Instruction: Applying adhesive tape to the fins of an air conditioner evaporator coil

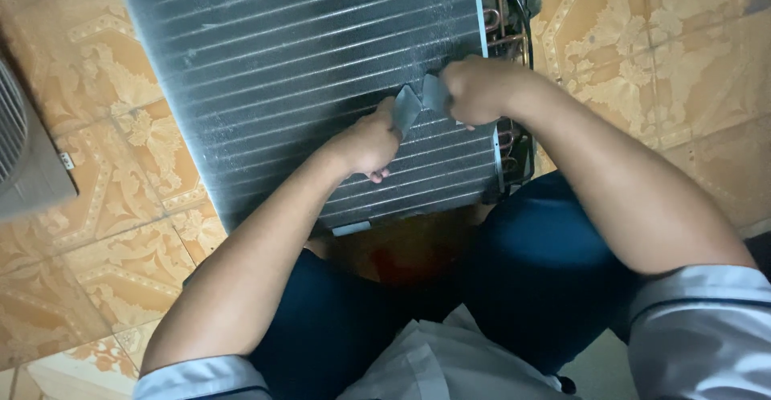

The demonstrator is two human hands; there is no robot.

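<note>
The finned coil panel is cut off by the top edge, the grey fan housing by the left edge, and both hands' fingertips are hidden behind grey strips.

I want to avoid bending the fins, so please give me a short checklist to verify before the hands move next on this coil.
1. Left hand holds a grey strip: ok.
2. Right hand holds the second grey strip: ok.
3. Strips meet over the finned coil: ok; contact with the fins: cannot tell.
4. Fins under the hands straight: cannot tell, hidden.
5. Copper tube bends at the coil's right edge clear of both hands: ok.
6. Coil lies flat on the tiled floor: cannot tell.
</note>
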